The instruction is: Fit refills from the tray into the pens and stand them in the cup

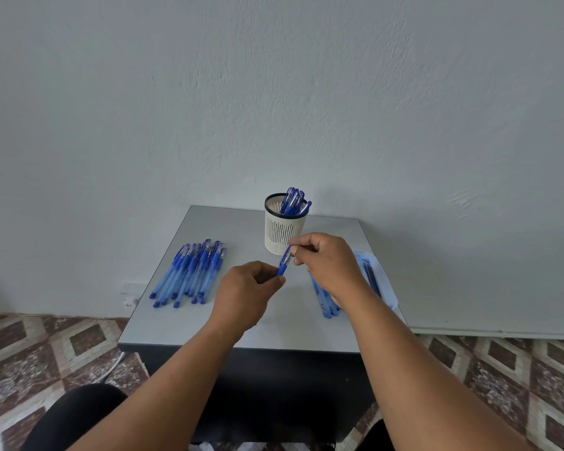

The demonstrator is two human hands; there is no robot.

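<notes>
1. Both hands are working one blue pen (284, 264) in mid-air over the worktop (241, 320), just in front of the cup (282, 234).
2. Left hand (246, 292) grip: fingers are curling round the pen's lower end, pinching it near the blue sleeve.
3. Right hand (328, 263) grip: fingertips are pinching the upper end of the same pen. Can't tell whether it's holding a cap, the barrel or a refill there; too small.
4. Cup is already carrying several finished pens, standing upright and leaning on the rim.
5. A pile of pens (189, 275) is lying on the left of the worktop, well apart from the hands.
6. Tray (385, 284) is sitting on the right, with dark thin refills (372, 278) in it; a few pale barrels (324, 302) are lying just beside it, partly hidden under the right forearm.
7. Handling, my read: pen is light, stiff plastic, smooth on the clear barrel, so the rubbery blue sleeve is looking like the better hold. Refills are likely thin and flexing easily, so they're asking for a hold near the tip end while feeding in straight.
</notes>
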